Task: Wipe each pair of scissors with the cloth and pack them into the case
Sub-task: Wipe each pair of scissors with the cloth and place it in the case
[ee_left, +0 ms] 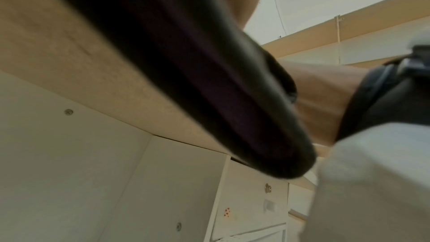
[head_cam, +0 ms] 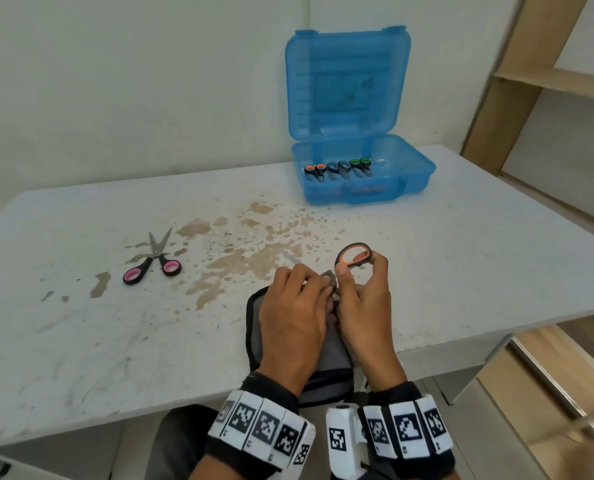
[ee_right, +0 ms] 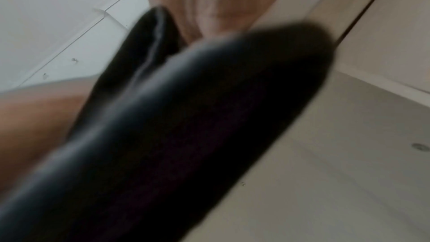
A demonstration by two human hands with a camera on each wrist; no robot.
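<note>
Right hand (head_cam: 364, 299) pinched the orange-handled scissors (head_cam: 354, 255) over the table's (head_cam: 461, 254) near edge, left hand (head_cam: 297, 313) gripped the cloth (head_cam: 330, 355) round the blades; best wipe pivot-to-tip, cloth between fingers and edge.

Both hands are held close together above the near table edge. The left hand (head_cam: 293, 317) is curled, back upward, its fingertips pinched on grey cloth. The right hand (head_cam: 366, 306) is closed, thumb and fingers gripped on an orange-and-black handle loop. Marker-covered bands are worn on both wrists.
</note>
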